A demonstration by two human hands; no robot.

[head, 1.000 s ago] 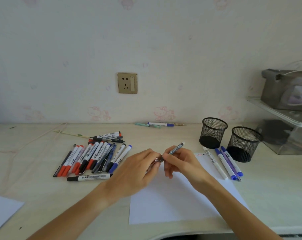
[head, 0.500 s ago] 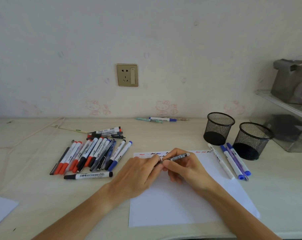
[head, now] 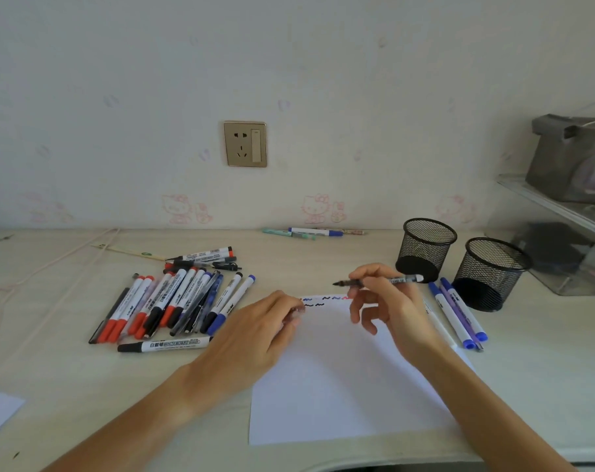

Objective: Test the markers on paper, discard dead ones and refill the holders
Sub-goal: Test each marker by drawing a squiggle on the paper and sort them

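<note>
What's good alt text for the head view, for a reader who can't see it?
A person's right hand holds an uncapped black pen above a white sheet of paper bearing a few test squiggles, while the left hand rests at the sheet's left edge. A pile of markers lies to the left; two black mesh holders stand to the right.

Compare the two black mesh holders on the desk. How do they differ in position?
The left mesh holder stands farther back, nearer the wall; the right mesh holder stands nearer the person, beside the clear shelf. The blue markers lie right beside the right holder's base, while the left holder is behind the pen in the right hand. Both are upright and look empty.
</note>
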